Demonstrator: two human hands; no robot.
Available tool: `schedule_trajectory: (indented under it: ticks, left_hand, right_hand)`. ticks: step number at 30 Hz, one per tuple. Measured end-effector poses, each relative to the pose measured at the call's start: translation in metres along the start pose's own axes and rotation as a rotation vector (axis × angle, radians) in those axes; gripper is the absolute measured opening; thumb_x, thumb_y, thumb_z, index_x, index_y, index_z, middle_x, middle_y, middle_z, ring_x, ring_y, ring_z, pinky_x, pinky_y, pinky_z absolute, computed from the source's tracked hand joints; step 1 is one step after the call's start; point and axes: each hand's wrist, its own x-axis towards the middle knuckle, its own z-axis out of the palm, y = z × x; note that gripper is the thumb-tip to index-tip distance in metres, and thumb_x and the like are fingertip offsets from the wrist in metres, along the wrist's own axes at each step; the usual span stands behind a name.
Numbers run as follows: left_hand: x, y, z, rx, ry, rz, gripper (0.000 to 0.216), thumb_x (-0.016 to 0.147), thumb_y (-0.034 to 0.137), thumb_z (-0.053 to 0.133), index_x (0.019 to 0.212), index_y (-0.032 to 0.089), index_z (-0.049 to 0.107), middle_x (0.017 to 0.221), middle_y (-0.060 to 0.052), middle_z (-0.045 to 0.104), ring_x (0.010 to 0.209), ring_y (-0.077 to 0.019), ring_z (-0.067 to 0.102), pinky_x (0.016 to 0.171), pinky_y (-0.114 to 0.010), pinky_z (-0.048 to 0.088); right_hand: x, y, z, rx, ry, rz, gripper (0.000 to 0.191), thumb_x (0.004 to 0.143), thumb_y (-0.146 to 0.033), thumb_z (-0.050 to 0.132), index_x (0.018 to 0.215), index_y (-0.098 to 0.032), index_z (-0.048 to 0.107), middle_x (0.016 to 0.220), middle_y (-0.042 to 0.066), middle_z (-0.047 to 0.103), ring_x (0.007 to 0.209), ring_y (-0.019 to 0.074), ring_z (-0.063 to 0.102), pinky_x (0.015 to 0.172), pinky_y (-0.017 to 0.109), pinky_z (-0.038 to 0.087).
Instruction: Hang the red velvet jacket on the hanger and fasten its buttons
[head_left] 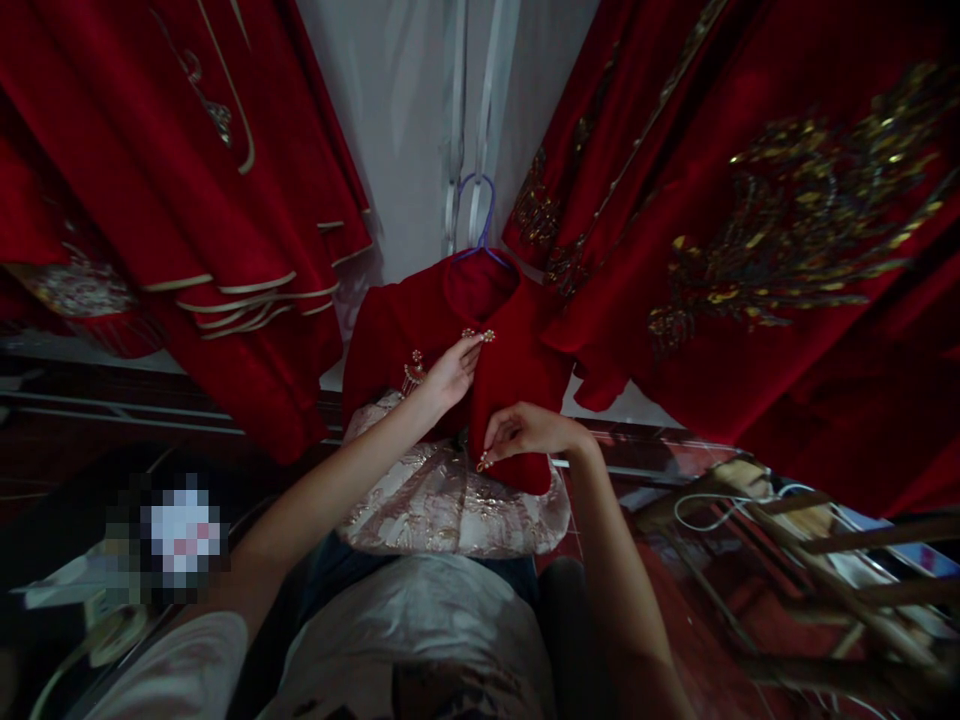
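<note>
In the middle, a small red velvet jacket [517, 370] hangs on a purple wire hanger [480, 215]. The left hand [450, 375] lays loose, outstretched fingertips on its gold clasp [480, 335]. The right hand [529, 430] pinches the jacket's front edge lower down. Large red gold-embroidered robes [750, 300] hang left and right.

Dim rm, white wall [405, 130], red robes [750, 200] hung.
</note>
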Motion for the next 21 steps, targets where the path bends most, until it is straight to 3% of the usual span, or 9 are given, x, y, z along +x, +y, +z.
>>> schedule_trajectory:
  ticks: [4,11,21]
  left_hand:
    - [0.002,0.0,0.004,0.078,-0.002,0.044,0.005,0.075,0.015,0.066,0.078,0.015,0.069,0.089,-0.005,0.073,0.089,-0.0148,0.065,0.089,-0.029,0.048]
    - [0.019,-0.007,0.001,0.204,0.119,0.224,0.004,0.065,0.016,0.071,0.065,0.013,0.068,0.072,-0.004,0.072,0.073,-0.0141,0.064,0.08,-0.028,0.047]
    - [0.022,0.001,-0.018,0.393,0.09,0.262,0.018,0.059,0.025,0.079,0.068,0.015,0.067,0.079,-0.004,0.069,0.075,-0.0126,0.06,0.073,-0.025,0.043]
  right_hand:
    - [0.0,-0.002,0.0,0.025,0.038,-0.025,0.025,0.074,-0.033,0.07,0.091,-0.015,0.068,0.089,0.006,0.073,0.077,0.013,0.067,0.073,0.027,0.052]
    - [-0.002,-0.012,-0.002,-0.023,0.315,-0.158,0.017,0.079,-0.03,0.063,0.087,-0.015,0.064,0.086,0.006,0.07,0.077,0.0128,0.065,0.072,0.029,0.052]
    - [-0.002,-0.013,-0.002,0.012,0.366,-0.164,0.013,0.077,-0.022,0.058,0.088,-0.015,0.062,0.084,0.005,0.069,0.078,0.0131,0.065,0.071,0.028,0.053]
